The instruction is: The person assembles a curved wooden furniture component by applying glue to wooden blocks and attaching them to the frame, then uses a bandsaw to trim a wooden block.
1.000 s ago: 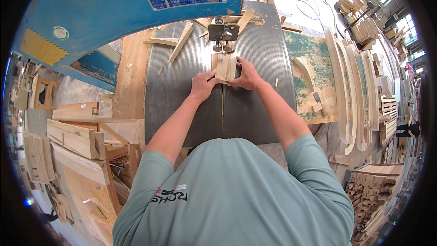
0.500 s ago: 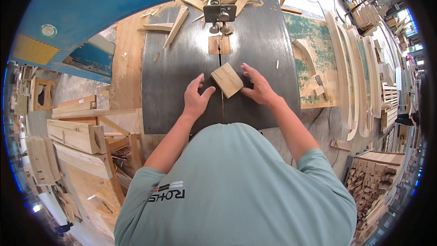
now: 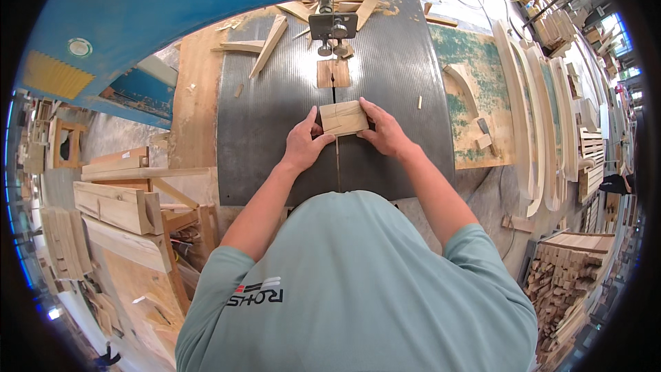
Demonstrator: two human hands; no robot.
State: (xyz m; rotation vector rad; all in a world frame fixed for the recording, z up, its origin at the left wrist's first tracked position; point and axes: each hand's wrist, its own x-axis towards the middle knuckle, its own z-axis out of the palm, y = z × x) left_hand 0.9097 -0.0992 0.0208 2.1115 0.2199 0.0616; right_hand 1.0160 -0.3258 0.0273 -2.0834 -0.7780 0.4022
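A short, pale wooden block (image 3: 344,118) lies over the slot of the dark metal saw table (image 3: 275,172). My left hand (image 3: 306,141) grips its left end, thumb on the near side and fingers on the far side. At the right end, my right hand (image 3: 387,131) holds it the same way, between thumb and fingers. Beyond the block, a wooden insert (image 3: 333,74) is set in the table, with the metal blade guide (image 3: 333,26) of the band saw above it. The band saw's blue body (image 3: 158,21) fills the upper left.
Wood offcuts (image 3: 268,45) litter the table's far part. To the right, a curved wooden piece (image 3: 463,86) and a hammer (image 3: 485,126) lie on a green-stained board (image 3: 475,48). Long curved boards (image 3: 527,117) stand beyond. Stacked timber (image 3: 110,203) is at the left.
The block has turned so its long side runs left to right. Both hands have closed in from beside it and now grip its two ends.
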